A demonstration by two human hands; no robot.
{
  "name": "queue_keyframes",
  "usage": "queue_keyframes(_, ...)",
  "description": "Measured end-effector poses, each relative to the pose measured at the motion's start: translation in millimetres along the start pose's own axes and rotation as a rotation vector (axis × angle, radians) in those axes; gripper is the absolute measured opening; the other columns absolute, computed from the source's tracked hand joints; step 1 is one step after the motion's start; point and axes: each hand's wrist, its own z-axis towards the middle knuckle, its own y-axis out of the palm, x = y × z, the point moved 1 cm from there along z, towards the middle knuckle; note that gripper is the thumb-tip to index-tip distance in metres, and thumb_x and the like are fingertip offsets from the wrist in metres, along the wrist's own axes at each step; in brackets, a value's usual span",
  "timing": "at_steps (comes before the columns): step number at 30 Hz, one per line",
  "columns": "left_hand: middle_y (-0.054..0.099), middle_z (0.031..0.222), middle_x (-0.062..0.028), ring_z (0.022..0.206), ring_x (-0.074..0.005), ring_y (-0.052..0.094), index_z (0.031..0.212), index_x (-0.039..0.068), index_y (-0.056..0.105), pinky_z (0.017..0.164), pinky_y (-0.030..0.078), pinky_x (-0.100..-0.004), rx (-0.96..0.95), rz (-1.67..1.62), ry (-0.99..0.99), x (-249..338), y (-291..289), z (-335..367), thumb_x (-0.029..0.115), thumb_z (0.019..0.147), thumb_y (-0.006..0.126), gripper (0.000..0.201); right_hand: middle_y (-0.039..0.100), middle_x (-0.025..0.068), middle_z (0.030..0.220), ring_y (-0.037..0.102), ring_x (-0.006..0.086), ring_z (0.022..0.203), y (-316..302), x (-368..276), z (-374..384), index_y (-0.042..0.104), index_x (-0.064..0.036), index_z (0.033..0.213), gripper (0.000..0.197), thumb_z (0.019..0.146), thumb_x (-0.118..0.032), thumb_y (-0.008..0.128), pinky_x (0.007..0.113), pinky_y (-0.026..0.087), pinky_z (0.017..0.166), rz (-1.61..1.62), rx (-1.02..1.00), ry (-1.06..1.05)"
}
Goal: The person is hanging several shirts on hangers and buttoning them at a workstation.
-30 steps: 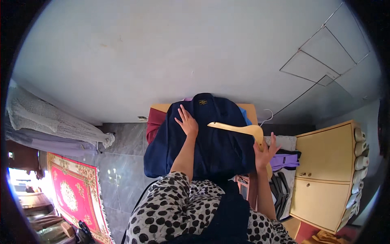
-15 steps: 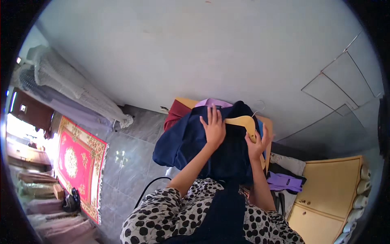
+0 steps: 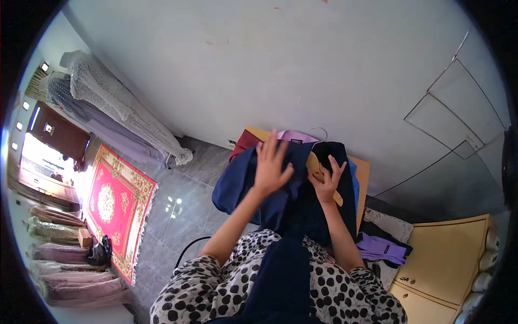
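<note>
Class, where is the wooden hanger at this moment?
In the head view, the hanger is just right of centre, against the right hand, partly covered by the navy jacket.

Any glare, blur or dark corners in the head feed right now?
Head view: the bright opening at left burns out white; glare spots the grey tiled floor. Head view: the left hand looks slightly motion-blurred. Head view: corners go black outside the fisheye circle.

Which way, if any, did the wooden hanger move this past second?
Yes, leftward: the wooden hanger had its hook beyond the right edge of the tabletop; now it's left of that edge.
</note>
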Motion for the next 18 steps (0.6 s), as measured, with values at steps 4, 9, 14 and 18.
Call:
queue_keyframes(4,0.014,0.161,-0.0183,0.148,-0.0399,0.012,0.127,0.014,0.064,0.115,0.01,-0.0634,-0.214,0.092,0.09,-33.5,-27.8,22.5,0.037,0.069,0.076,0.064,0.05,0.0085,0.138,0.05,0.0265,0.126,-5.1,-2.5,9.9,0.066,-0.0053,0.099,0.036,0.073,-0.023,0.084,0.066,0.021,0.113,0.019,0.0,-0.053)
queue_keyframes(9,0.023,0.16,-0.0077,0.148,-0.0394,0.013,0.088,0.006,0.075,0.115,0.011,-0.0641,-0.41,0.093,0.255,-36.9,-17.2,29.7,0.021,0.063,0.077,0.029,0.05,0.0082,0.138,0.051,0.0256,0.124,-17.2,-15.4,22.0,0.067,-0.007,0.105,0.038,0.075,-0.027,0.082,0.065,0.021,0.113,0.0,0.027,-0.104)
queue_keyframes(14,0.03,0.158,-0.0038,0.149,-0.0373,0.011,0.07,0.004,0.073,0.115,0.011,-0.066,-0.359,-0.042,0.215,-44.8,-5.4,21.7,0.015,0.06,0.075,0.015,0.051,0.0085,0.137,0.053,0.0273,0.121,-40.5,-13.3,31.5,0.07,-0.0131,0.112,0.043,0.077,-0.037,0.08,0.065,0.018,0.114,-0.172,0.043,-0.041)
queue_keyframes(18,0.028,0.159,-0.0032,0.15,-0.0367,0.007,0.071,0.006,0.074,0.114,0.006,-0.0677,-0.288,0.057,0.153,-51.3,-8.2,19.0,0.013,0.064,0.073,0.011,0.053,0.0088,0.136,0.055,0.0288,0.116,-68.0,-0.3,12.4,0.071,-0.0144,0.111,0.042,0.075,-0.034,0.081,0.06,0.023,0.112,-0.326,0.149,-0.027)
